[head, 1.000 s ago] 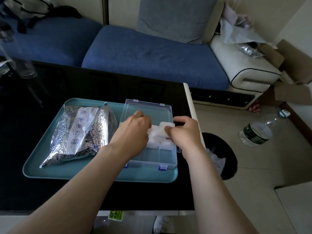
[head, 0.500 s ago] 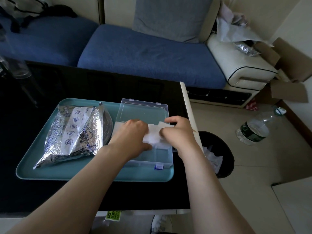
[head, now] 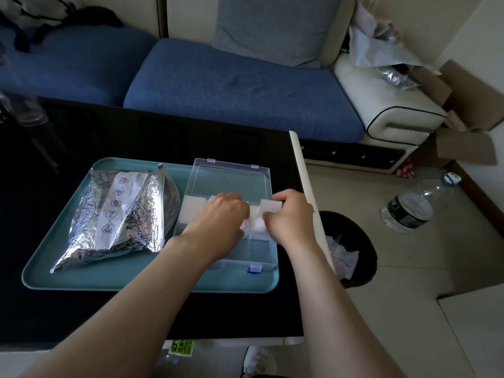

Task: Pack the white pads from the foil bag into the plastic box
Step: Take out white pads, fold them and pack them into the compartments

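Your left hand (head: 223, 214) and right hand (head: 293, 216) each pinch white pads (head: 256, 221) inside the plastic box (head: 261, 252), where a few already sit. The foil bag (head: 117, 214) beside it looks bulky, so more probably remain.

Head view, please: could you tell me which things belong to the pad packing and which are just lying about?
Job: white pads, clear plastic box, foil bag, teal tray, left hand, right hand.
Lying about: water bottle, black bin, cardboard box, grey cushion.
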Tool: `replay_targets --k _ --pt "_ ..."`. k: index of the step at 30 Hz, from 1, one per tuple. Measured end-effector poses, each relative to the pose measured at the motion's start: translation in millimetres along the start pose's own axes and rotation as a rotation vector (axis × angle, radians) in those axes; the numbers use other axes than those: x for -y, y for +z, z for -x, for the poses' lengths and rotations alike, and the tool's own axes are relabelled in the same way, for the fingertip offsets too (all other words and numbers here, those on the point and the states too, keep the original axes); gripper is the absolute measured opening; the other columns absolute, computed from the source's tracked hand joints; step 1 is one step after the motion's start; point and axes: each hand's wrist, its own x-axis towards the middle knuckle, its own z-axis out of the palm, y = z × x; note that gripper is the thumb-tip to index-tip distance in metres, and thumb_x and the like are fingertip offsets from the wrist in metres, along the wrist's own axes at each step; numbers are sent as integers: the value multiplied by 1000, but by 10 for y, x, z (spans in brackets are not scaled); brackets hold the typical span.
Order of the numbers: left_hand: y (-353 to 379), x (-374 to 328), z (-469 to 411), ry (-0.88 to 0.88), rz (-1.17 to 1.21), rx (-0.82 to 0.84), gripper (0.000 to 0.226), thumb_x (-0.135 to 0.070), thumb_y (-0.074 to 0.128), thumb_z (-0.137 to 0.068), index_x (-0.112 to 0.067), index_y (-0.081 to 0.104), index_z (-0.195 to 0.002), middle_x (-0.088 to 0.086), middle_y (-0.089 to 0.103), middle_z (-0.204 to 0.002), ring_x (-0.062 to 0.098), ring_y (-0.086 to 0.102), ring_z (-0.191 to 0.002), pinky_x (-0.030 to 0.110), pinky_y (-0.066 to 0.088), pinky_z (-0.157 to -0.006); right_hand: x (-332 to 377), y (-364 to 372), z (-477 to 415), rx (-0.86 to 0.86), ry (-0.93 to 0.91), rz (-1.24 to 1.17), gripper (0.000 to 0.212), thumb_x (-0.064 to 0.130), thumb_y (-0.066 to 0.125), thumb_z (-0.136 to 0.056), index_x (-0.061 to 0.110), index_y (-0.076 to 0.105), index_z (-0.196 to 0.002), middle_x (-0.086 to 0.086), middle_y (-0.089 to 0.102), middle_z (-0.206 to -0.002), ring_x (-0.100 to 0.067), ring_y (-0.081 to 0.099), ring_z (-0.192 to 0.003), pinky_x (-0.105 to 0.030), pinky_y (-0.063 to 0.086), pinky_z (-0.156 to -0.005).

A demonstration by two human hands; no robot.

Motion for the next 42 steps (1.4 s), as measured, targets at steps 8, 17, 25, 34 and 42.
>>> replay_targets --k 8,17,25,34,42 --pt "10 19 27 14 22 45 42 -5 66 -97 -26 63 -133 3 53 -137 27 52 -126 35 45 -101 18 -32 -25 -121 -54 -29 38 5 69 -95 17 65 -131 -2 68 -111 -23 66 -104 -17 38 -64" --pt "-8 13 40 20 69 34 40 -3 62 -97 -27 64 -129 3 54 -133 25 55 -122 34 47 -100 12 -10 -2 -37 -42 49 26 5 69 -94 15 74 -117 -4 74 -101 0 55 -72 -5 37 -45" --pt "-4 73 27 -32 34 -69 51 -17 74 -93 -22 54 -140 1 45 -146 30 44 -135 43 42 -110 11 75 61 -80 -207 377 39 17 76 -95 17 66 -133 -7 59 -125 -24 63 -106 -28 47 -80" --pt "0 201 57 -126 -98 -6 50 -16 78 -88 -13 53 -132 8 58 -129 32 53 -122 40 48 -99 99 87 96 61 -315 581 29 13 69 -97 14 70 -126 -10 62 -126 -30 60 -114 -40 52 -94" --pt "-130 241 106 -107 55 -40 35 -11 71 -77 -13 66 -111 6 66 -109 29 60 -110 41 52 -89 268 227 119 88 -453 452 31 4 60 -94 13 76 -119 -11 63 -116 -30 63 -108 -36 54 -86"
